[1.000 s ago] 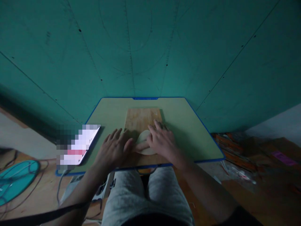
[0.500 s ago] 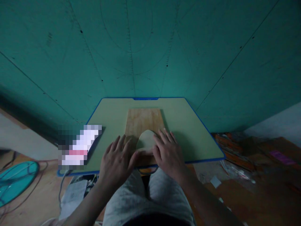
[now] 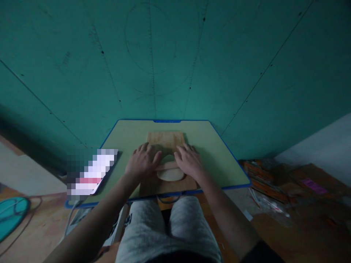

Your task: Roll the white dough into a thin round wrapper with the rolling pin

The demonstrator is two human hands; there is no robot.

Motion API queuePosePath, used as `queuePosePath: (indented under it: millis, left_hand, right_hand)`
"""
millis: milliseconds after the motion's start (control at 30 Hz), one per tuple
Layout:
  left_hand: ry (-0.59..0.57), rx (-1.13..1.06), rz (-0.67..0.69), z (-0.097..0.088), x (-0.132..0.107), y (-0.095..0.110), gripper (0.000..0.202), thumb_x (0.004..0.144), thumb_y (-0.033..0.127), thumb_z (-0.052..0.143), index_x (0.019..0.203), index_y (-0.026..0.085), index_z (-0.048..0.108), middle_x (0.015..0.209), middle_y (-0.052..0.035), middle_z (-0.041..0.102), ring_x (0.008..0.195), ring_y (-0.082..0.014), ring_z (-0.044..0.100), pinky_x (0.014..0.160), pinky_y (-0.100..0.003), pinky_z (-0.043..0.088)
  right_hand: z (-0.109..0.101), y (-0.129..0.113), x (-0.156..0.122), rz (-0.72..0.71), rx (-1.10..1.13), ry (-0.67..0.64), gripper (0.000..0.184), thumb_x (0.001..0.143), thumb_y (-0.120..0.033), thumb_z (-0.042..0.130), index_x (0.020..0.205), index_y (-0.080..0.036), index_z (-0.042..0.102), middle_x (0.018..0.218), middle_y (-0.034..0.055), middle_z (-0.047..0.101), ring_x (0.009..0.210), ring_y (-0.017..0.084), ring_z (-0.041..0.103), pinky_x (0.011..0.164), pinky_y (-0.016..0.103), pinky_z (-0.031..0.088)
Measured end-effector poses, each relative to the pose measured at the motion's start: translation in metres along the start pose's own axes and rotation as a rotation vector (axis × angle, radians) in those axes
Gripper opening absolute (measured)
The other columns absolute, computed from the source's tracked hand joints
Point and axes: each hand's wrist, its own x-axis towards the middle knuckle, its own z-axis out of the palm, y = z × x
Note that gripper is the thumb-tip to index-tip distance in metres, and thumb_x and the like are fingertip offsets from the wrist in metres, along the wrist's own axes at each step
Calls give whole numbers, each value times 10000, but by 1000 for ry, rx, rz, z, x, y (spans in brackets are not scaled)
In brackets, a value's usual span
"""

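Note:
A flat, pale oval of dough (image 3: 170,175) lies on a wooden board (image 3: 166,137), with a thin rolling pin (image 3: 168,166) across it. My left hand (image 3: 142,160) rests palm down over the pin's left end, its fingers stretched forward and thumb pointing inward. Over the right end lies my right hand (image 3: 188,159), also flat with fingers extended. Both pin ends are hidden beneath the palms. Part of the dough shows on the near side of the pin and a little on the far side.
The board sits on a pale, blue-edged folding table (image 3: 219,153) against a green wall (image 3: 170,73). A pixelated device (image 3: 95,173) with a cable stands at the table's left. A teal round object (image 3: 12,215) and, at right, cardboard (image 3: 304,182) lie on the floor.
Both hands have pushed forward, away from me, with the rolling pin. More dough now shows on its near side. The camera view has shifted slightly.

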Motion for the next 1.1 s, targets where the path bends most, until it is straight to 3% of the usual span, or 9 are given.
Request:
queuePosePath:
  millis: [167,300,400,600,700,800,967,1033,1100]
  left_hand:
    - [166,46,146,5,-50,15,567,1019,497,370,1431,134,511,1457,-226,549,1377,-389,494,1070,-545,463]
    - [188,26,237,5,-55,17,596,1020,512,345,1353,78,581,1439,-234,569,1396,-372,484,1106,-528,457]
    - [138,5,275,9,-33,12,561,1024,478,342,1286,83,642,1412,-218,597,1368,-368,517,1096,-522,473]
    - [96,-17,255,18,32,11,435,1000,374,366,1108,140,716,1227,-182,703,1253,-340,609,945,-481,567]
    - [69,9,215,14,46,17,390,969,349,392,1058,138,708,1163,-185,714,1217,-344,619,925,-485,560]
    - [125,57,187,10,32,23,409,963,386,407,1120,133,687,1257,-200,675,1252,-369,588,963,-509,524]
    - [190,87,218,8,-23,27,481,970,399,385,1267,109,628,1388,-233,598,1337,-416,508,1045,-575,441]
    - [194,88,195,8,-31,28,492,966,400,386,1278,98,619,1408,-246,577,1330,-418,512,1044,-574,438]
    - [175,80,206,9,-25,28,474,963,391,394,1259,106,631,1390,-237,592,1323,-413,519,1039,-564,440]
  right_hand:
    - [7,0,-75,-44,0,88,507,1046,-380,364,1422,-115,578,1513,198,510,1456,324,404,1170,468,367]
    - [11,2,-110,-62,-7,115,532,1046,-373,358,1466,-90,520,1500,195,524,1420,319,462,1123,470,440]
    - [9,6,-102,-66,-27,82,554,1039,-379,374,1472,-58,502,1470,214,551,1355,333,533,1100,473,459]
    - [5,28,-37,42,-44,73,501,1057,-418,340,1348,-149,648,1448,189,579,1356,308,528,1170,497,349]
    - [4,36,-20,107,-32,30,479,1047,-435,380,1325,-165,661,1462,188,565,1381,318,500,1177,530,323]
    - [4,32,-35,67,-16,57,485,1045,-406,385,1381,-143,615,1492,200,531,1413,319,463,1192,522,301]
    - [13,15,-97,-53,38,133,528,1031,-371,395,1460,-92,528,1565,238,422,1461,348,390,1187,526,329]
    - [17,12,-108,-75,51,151,552,1024,-369,402,1486,-80,488,1592,241,373,1468,357,375,1177,537,348]
    - [20,15,-102,-53,63,152,546,1027,-370,391,1478,-83,499,1577,228,406,1460,345,393,1179,522,350]
